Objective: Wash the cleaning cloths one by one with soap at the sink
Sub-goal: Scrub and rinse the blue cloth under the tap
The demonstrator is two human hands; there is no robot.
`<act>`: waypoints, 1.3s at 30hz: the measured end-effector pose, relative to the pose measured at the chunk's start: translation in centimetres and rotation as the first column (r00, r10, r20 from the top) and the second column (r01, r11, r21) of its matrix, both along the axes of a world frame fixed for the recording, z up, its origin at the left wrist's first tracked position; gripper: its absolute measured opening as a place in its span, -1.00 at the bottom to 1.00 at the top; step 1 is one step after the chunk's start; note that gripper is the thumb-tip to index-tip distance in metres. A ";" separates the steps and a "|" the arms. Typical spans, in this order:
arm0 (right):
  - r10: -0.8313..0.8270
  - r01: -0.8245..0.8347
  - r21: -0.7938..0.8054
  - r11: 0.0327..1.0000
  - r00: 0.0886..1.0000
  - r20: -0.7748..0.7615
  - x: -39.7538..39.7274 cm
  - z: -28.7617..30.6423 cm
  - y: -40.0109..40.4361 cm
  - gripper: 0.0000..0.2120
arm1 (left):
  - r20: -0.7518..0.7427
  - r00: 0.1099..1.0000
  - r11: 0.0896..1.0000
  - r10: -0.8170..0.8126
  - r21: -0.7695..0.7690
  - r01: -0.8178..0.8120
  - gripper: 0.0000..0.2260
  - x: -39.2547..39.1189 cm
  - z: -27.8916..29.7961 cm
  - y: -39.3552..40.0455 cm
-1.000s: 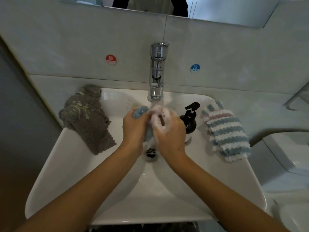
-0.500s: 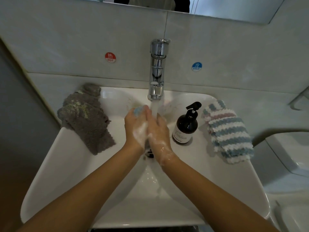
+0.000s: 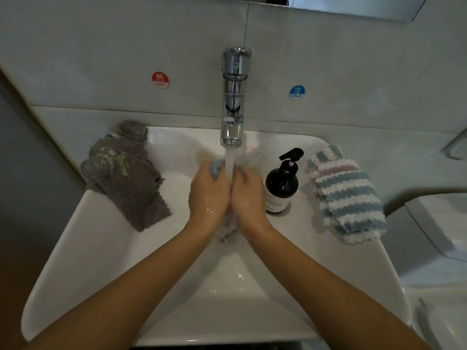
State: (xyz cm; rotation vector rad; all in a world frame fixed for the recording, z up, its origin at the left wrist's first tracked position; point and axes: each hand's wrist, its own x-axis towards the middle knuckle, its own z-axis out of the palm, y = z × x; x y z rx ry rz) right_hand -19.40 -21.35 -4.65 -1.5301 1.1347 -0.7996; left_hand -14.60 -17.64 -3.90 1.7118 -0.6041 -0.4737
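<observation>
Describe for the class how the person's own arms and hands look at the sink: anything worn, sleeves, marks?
Both forearms are bare up to the frame's edge: no sleeves, watch, bracelet or gloves in view. No rings can be made out. The left hand and right hand glisten wet, with shiny patches across their backs and wrists. No suds show on them.

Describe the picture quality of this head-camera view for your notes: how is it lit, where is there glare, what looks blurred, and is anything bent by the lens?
Head view: dim, flat lighting with dark corners; small glints on the chrome tap and on the wet left hand and right hand; the water stream and the cloth between them are smeared; the wide lens bows the sink rim and wall ledge.
</observation>
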 end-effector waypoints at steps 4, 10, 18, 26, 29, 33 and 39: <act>-0.007 0.000 0.061 0.998 0.994 0.112 -0.7 1.0 -0.4 -0.76 | 0.062 0.997 0.999 -0.033 -0.035 0.035 -0.80 0.0 0.5 0.2; -0.042 0.021 0.154 0.988 0.990 0.132 -0.1 1.0 0.1 -0.73 | -0.082 0.996 0.999 -0.044 0.004 0.044 -0.70 0.9 1.4 0.2; -0.019 0.011 0.051 0.999 0.988 0.156 -0.7 1.0 0.3 -0.83 | -0.208 0.978 0.998 0.032 -0.051 -0.043 -0.84 0.3 1.0 0.8; -0.038 0.002 0.150 0.989 0.970 0.240 -0.8 1.1 -0.1 -0.95 | -0.190 0.982 0.996 -0.021 -0.084 0.005 -0.74 -1.4 0.5 0.6; -0.019 -0.020 0.154 0.988 0.969 0.248 -0.4 0.9 0.2 -0.93 | -0.208 0.978 0.993 0.030 -0.102 -0.052 -0.76 -1.3 0.8 0.5; -0.026 -0.051 0.285 0.957 0.966 0.258 -0.1 1.3 0.4 -0.83 | -0.225 0.971 0.995 0.080 -0.044 -0.092 -0.83 -0.7 1.0 0.1; 0.006 -0.077 0.305 0.949 0.974 0.229 -0.2 2.1 0.4 -0.77 | -0.343 0.932 0.986 0.117 -0.071 -0.150 -0.71 -0.8 1.8 0.1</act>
